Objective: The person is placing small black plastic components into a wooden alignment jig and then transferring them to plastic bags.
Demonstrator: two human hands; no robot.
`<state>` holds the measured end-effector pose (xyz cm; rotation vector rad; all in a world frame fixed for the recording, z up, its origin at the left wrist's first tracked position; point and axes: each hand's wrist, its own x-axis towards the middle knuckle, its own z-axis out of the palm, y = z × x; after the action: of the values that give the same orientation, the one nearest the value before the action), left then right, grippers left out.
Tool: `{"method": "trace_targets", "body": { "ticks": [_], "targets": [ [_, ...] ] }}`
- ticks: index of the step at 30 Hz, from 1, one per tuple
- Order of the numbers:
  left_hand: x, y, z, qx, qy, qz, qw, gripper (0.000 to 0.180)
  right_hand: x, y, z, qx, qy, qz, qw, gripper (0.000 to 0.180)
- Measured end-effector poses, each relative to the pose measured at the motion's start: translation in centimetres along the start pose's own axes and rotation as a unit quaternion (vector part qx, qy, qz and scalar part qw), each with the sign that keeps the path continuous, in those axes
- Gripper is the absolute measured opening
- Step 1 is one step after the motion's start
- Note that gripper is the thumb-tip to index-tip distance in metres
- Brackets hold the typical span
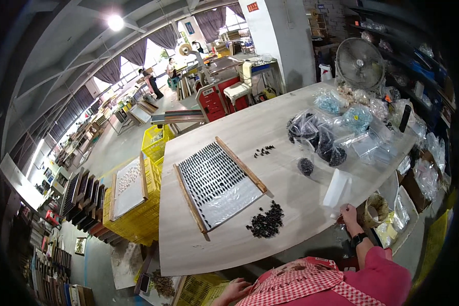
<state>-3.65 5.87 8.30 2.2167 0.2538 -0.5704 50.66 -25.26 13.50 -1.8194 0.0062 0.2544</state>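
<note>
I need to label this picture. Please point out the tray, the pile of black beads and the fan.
tray [239, 196], head view, bare lower part of its sheet
pile of black beads [265, 223], head view, middle of pile
fan [360, 63], head view, its hub

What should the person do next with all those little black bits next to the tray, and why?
Probably bring the right hand from the table edge over to the pile of small dark pieces and pick some up. The wood-framed tray is filled with rows of dark pieces at its far part, but its near corner looks bare. The left hand rests low, off the table.
</note>
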Motion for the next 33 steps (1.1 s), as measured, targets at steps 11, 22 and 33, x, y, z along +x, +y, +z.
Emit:
{"method": "trace_targets", "body": {
  "ticks": [11,22,33],
  "targets": [
    [10.1,7.4,-14.4,-0.432,0.293,0.129,0.843,0.049,-27.1,-19.9,28.4,0.290,-0.505,-0.045,0.812,0.027],
    [-1.0,13.6,-17.0,-0.796,0.175,0.183,0.550,0.058,-28.8,-18.2,31.8,0.124,-0.387,-0.116,0.906,0.018],
    [-4.1,11.8,-16.8,-0.641,0.397,0.087,0.651,0.072,-29.6,-17.4,32.7,0.135,-0.387,-0.201,0.890,0.030]
  ]
}}
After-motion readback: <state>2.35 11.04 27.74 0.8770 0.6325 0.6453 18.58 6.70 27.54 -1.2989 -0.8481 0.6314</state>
